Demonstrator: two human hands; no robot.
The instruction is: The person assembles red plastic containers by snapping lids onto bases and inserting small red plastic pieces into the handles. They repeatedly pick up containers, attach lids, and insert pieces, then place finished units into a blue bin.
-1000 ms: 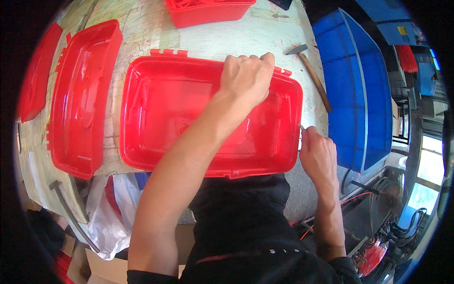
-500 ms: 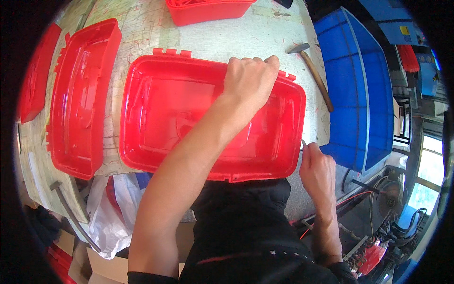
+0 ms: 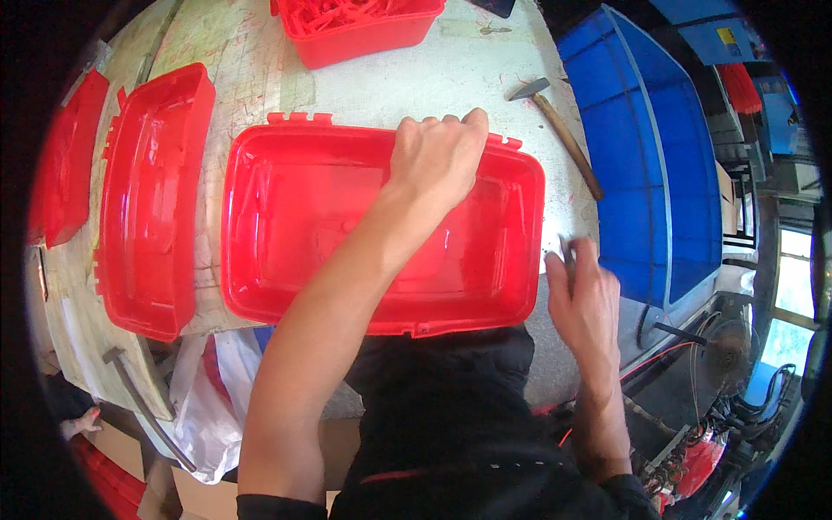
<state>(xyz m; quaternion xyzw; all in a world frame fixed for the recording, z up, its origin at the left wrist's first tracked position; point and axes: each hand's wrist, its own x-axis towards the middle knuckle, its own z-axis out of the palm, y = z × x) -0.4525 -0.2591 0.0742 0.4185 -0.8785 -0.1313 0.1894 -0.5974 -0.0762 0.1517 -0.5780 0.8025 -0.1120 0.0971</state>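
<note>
A red plastic box part (image 3: 286, 295), shallow and open, lies in front of me with hinge lugs along its far edge. Reaching across it, my left hand (image 3: 436, 160) is closed over the far rim. My right hand (image 3: 586, 299) is beside the box's right side, apart from it. Its fingers are wrapped round a small metal tool (image 3: 566, 250); a thin, knife-like end shows, and the rest is hidden in the hand.
A hammer (image 3: 568, 146) lies beside a big blue crate (image 3: 646, 173) on the right. More red box parts (image 3: 147, 225) lie left. A red bin (image 3: 368, 39) of red scraps stands at the back. Another hammer (image 3: 147, 407) is at the lower left. A person's hand (image 3: 84, 423) shows there too.
My right hand has moved slightly up and away from the box's side, showing more of the tool. My left hand keeps the far rim. A person's hand has appeared at the lower left.
</note>
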